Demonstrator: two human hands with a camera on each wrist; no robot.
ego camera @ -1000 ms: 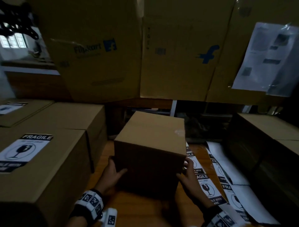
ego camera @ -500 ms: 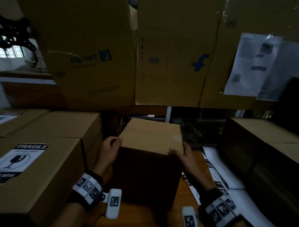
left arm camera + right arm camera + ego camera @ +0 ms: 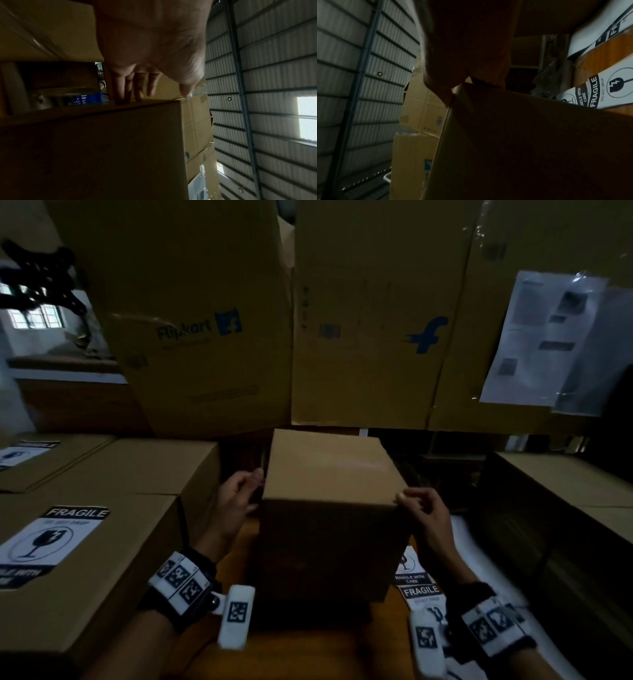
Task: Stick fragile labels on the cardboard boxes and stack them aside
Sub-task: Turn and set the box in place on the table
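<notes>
A plain cardboard box [image 3: 329,508] stood upright on the wooden table [image 3: 308,655], in the middle, near the person. The left hand [image 3: 236,501] lay flat against its left side near the top, fingers [image 3: 120,86] straight and reaching the far edge. The right hand [image 3: 423,513] pinched the box's near right top corner, fingers curled.

Labelled boxes [image 3: 85,559] crowded the left, one with a fragile sticker [image 3: 48,537] on top; more cartons [image 3: 575,484] sat at right, very dark. Big printed cartons [image 3: 212,337] walled off the far side, with a bagged paper sheet [image 3: 544,340] taped at the right. Strips of fragile labels [image 3: 416,583] lay on the table right of the box, partly behind the right wrist.

The wrist views showed a corrugated metal wall [image 3: 265,94] with bright window openings (missing from the head view). The right wrist view read the label text [image 3: 594,93] clearly; the head view blurred it.

The box's near face was almost black. The right fingertips were hard to make out in the right wrist view.
</notes>
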